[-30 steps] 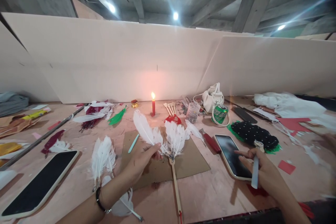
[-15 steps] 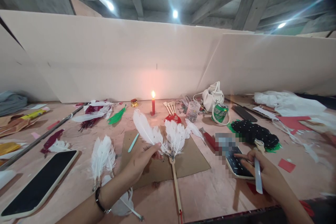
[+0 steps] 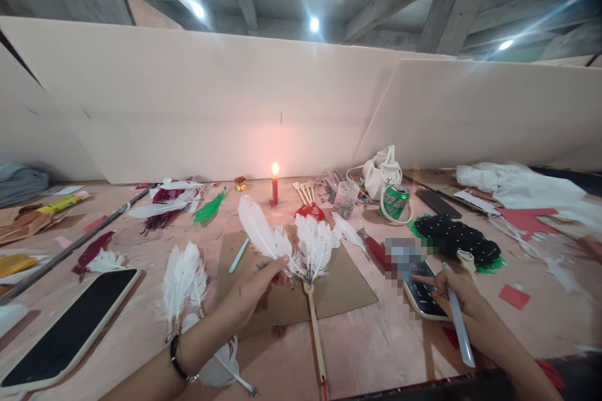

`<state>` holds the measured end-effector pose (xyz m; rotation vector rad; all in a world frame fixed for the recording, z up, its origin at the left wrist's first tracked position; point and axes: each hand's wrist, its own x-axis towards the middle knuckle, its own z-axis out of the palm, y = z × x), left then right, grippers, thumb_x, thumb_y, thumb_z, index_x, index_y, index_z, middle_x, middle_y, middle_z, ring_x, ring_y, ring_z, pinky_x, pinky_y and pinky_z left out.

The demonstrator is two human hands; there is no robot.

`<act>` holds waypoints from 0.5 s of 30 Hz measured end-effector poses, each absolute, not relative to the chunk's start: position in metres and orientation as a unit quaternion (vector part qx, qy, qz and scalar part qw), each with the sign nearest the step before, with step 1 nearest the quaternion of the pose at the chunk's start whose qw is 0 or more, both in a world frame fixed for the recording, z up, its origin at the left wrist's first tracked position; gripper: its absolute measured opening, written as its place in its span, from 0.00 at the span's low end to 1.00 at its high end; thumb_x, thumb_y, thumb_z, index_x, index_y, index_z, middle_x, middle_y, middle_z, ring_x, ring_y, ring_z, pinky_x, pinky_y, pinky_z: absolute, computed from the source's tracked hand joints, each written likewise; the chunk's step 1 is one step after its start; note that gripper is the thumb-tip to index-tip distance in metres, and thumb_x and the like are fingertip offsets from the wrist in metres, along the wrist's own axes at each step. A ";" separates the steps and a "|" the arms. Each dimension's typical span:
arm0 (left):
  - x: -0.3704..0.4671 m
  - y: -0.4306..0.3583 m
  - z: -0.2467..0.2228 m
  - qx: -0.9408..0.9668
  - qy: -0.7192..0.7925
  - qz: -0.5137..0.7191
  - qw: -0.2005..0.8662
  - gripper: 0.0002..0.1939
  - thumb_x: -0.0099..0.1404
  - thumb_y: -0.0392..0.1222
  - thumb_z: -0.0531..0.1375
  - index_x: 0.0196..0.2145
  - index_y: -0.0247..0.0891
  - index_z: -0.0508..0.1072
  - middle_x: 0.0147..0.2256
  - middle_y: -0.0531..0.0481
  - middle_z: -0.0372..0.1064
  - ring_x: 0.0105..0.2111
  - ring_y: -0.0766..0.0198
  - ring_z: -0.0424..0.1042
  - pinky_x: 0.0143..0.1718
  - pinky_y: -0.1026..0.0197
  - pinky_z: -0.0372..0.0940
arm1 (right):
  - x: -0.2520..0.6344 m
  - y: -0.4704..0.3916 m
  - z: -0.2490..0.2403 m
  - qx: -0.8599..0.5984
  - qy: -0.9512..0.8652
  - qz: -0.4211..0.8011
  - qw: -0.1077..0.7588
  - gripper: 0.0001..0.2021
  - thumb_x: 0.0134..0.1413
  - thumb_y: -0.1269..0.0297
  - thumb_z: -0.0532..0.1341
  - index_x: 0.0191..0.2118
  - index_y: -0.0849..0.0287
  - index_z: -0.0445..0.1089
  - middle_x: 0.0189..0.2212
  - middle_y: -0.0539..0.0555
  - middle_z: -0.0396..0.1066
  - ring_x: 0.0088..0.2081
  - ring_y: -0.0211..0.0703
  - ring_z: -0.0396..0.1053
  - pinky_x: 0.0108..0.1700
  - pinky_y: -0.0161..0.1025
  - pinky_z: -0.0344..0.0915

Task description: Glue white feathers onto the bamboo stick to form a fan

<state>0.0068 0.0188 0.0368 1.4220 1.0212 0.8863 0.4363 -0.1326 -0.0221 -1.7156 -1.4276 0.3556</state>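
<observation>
My left hand, with a dark bracelet at the wrist, pinches a white feather between thumb and fingers. Right beside it, more white feathers fan out from the top of a thin wooden handle lying over a brown cardboard sheet. In my right hand is a pale, flat, narrow tool, its exact kind unclear. The index finger of that hand reaches onto the lit screen of a phone, part of which is blurred out.
A lit red candle stands behind the cardboard. Loose white feathers and a second phone lie to the left. A green can, a clear cup and a black dotted feather piece are on the right.
My right hand has shifted slightly left over the phone, and the pale tool has tilted, its lower end swinging right and down. My left hand stays in place.
</observation>
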 end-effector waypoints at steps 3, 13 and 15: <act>0.007 0.019 0.037 0.610 0.433 0.374 0.549 0.31 0.61 0.73 0.66 0.21 0.42 0.77 0.29 0.46 0.77 0.35 0.55 0.73 0.39 0.58 0.64 | 0.437 -0.134 -0.020 -0.686 -0.576 0.130 0.425 0.18 0.60 0.46 0.65 0.32 0.50 0.59 0.37 0.55 0.72 0.55 0.65 0.79 0.48 0.48 0.74; 0.007 0.018 0.039 0.608 0.437 0.374 0.548 0.31 0.61 0.74 0.66 0.20 0.43 0.77 0.28 0.46 0.77 0.35 0.55 0.73 0.39 0.58 0.64 | 0.438 -0.142 -0.020 -0.670 -0.581 0.138 0.441 0.14 0.60 0.52 0.65 0.32 0.49 0.60 0.37 0.56 0.74 0.53 0.68 0.80 0.47 0.52 0.75; 0.008 0.018 0.040 0.609 0.432 0.375 0.549 0.30 0.61 0.73 0.66 0.20 0.43 0.78 0.27 0.46 0.77 0.34 0.55 0.73 0.39 0.57 0.65 | 0.439 -0.143 -0.022 -0.670 -0.591 0.142 0.426 0.11 0.60 0.56 0.64 0.32 0.50 0.62 0.35 0.55 0.72 0.53 0.67 0.81 0.46 0.51 0.75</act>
